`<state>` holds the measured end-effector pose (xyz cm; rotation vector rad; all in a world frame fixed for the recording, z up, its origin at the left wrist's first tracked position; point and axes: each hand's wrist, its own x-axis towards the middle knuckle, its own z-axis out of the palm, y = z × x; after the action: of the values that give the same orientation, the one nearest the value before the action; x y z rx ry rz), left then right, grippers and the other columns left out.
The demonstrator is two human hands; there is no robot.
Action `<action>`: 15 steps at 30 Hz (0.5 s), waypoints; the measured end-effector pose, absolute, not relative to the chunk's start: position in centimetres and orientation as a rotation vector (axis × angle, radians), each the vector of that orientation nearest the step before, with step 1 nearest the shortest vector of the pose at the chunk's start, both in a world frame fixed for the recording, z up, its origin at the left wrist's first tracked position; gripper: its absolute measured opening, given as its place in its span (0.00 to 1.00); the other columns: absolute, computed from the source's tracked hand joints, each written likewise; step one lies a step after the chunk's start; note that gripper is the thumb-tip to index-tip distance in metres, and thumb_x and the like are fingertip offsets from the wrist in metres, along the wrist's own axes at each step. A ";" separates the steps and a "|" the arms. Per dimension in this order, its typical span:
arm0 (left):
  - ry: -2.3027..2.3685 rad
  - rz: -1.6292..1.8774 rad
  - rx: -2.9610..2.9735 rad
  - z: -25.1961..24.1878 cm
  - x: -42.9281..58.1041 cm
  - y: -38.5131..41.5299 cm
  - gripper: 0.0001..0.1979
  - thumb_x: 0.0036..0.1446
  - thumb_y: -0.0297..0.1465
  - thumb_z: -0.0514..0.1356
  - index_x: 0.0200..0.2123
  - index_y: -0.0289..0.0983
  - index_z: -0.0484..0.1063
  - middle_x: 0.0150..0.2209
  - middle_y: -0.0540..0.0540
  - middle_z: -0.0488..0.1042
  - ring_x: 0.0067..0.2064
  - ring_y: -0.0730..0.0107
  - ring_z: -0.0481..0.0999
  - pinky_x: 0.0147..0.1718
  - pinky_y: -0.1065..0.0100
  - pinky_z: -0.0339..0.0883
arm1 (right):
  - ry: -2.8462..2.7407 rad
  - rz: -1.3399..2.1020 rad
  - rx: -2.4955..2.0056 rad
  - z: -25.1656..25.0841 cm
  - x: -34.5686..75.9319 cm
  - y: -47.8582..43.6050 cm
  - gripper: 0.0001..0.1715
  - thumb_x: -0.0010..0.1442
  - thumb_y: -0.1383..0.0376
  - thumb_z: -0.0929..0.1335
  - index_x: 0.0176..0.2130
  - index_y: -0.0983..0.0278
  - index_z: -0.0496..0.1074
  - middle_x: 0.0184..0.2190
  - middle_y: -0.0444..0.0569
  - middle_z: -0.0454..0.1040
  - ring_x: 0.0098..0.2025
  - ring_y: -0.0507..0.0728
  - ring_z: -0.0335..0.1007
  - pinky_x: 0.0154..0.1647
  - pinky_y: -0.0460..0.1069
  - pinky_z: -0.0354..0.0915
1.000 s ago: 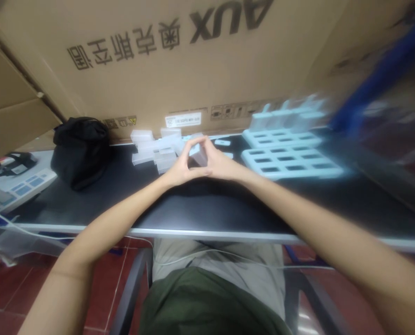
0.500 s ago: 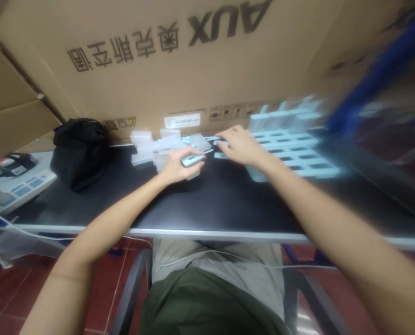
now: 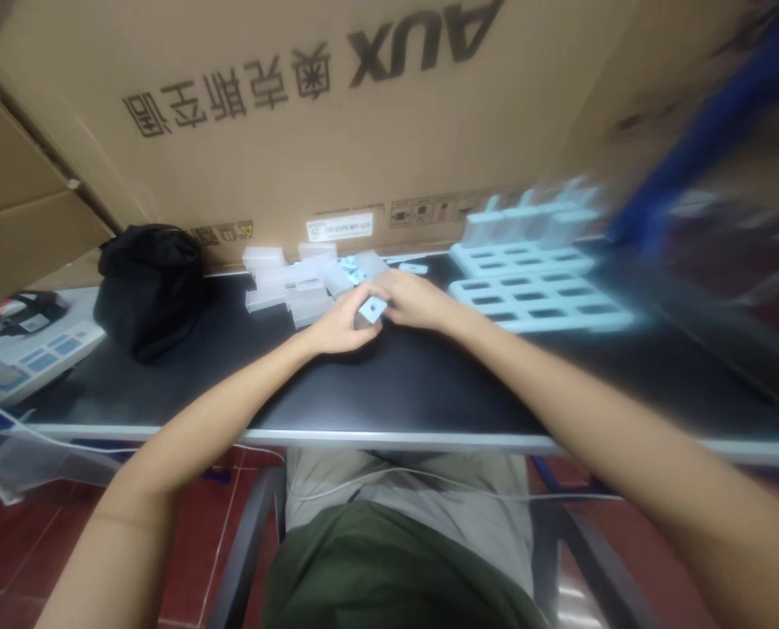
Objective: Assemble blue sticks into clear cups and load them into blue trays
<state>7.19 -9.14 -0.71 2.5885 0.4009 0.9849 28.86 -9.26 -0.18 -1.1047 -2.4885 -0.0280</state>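
one big cardboard carton (image 3: pixel 285 166), printed upside down with "aux", walls off the back of the black table (image 3: pixel 389 389) and blocks whatever lies beyond. a blue post (image 3: pixel 697 148) slants up at the right. over on the left sits one black cloth bag (image 3: pixel 148 293), with a white case with blue panels (image 3: pixel 52 349) beside it.

two light blue trays (image 3: pixel 560 321) lie one behind the other at the right; the nearer one shows nine slots, and i see several capped molds (image 3: pixel 517 225) standing at the back of the far one, too smeared to count.

the hands meet mid-table. the left hand (image 3: pixel 337 329) is closed around one popsicle mold (image 3: pixel 366 322), thumb and fingers wrapped on it, the capped end tipped toward the person. the right hand (image 3: pixel 422 300) is curled against its far side, but its fingertips are hidden, so i can't tell how tightly it grips. left of them lies a pile of clear molds (image 3: pixel 268 278), at least seven, overlapping. small blue pieces (image 3: pixel 350 269) peek out behind, and one flat blue piece (image 3: pixel 413 268) lies just past the right hand. smallest is the square blue cap (image 3: pixel 372 307) on the held mold, with one dark spot.
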 end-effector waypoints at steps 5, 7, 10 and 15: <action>0.416 1.087 2.616 -0.6 7.3 -9.2 0.12 0.62 0.32 0.63 0.49 0.38 0.72 0.43 0.43 0.81 0.44 0.60 0.81 0.48 0.60 0.75 | -2.457 0.110 -1.000 -0.9 28.1 -9.2 0.15 0.62 0.70 0.67 0.49 0.63 0.76 0.47 0.57 0.80 0.52 0.64 0.74 0.57 0.58 0.68; 0.402 1.099 2.615 -0.4 7.3 -9.2 0.10 0.65 0.34 0.63 0.47 0.38 0.74 0.42 0.43 0.82 0.44 0.61 0.82 0.48 0.60 0.75 | -2.454 0.155 -0.988 -1.1 28.0 -9.1 0.17 0.61 0.70 0.67 0.50 0.64 0.76 0.48 0.57 0.79 0.52 0.64 0.74 0.57 0.58 0.69; 0.389 1.123 2.611 -0.3 7.3 -9.4 0.11 0.67 0.39 0.63 0.46 0.38 0.75 0.42 0.42 0.83 0.44 0.61 0.83 0.48 0.61 0.75 | -2.496 0.213 -0.928 -1.1 28.4 -9.0 0.18 0.61 0.69 0.67 0.50 0.64 0.76 0.50 0.58 0.78 0.52 0.64 0.75 0.58 0.59 0.70; 0.402 1.121 2.583 -0.1 7.1 -9.4 0.19 0.65 0.47 0.65 0.47 0.37 0.75 0.42 0.42 0.82 0.41 0.62 0.81 0.44 0.62 0.74 | -2.574 0.304 -0.856 -0.4 29.1 -9.7 0.16 0.61 0.64 0.69 0.48 0.65 0.77 0.47 0.59 0.79 0.49 0.64 0.75 0.54 0.59 0.70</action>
<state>7.10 -9.41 -0.14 2.5830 0.4017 1.1207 29.11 -9.66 -0.36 -0.8556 -2.5742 0.3042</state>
